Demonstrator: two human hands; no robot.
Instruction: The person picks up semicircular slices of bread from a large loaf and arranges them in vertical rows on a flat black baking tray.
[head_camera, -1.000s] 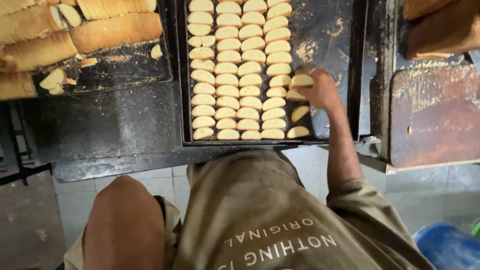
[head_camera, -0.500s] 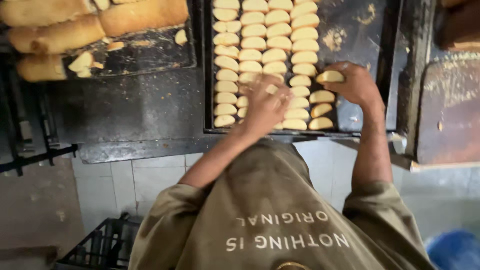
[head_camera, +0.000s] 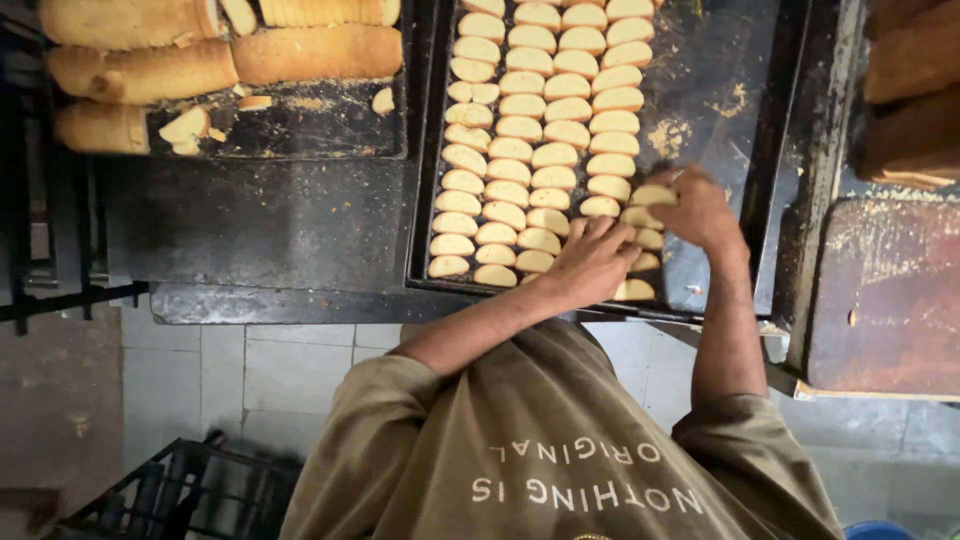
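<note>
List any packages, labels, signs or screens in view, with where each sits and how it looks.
Printed shirt: olive-brown, bottom centre, pale block lettering across it.
No packages, signs or screens in view; only a dark baking tray of pale bread slices.

Both arms reach forward, left hand (head_camera: 592, 262) flat with fingers spread, right hand (head_camera: 697, 208) curled, fingertips down.

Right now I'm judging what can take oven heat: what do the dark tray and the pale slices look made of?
The tray looks like blackened sheet metal, matt and crumb-dusted, with a raised rim. The slices look like dry bread or rusk: pale crumb, browner crust edges.
</note>
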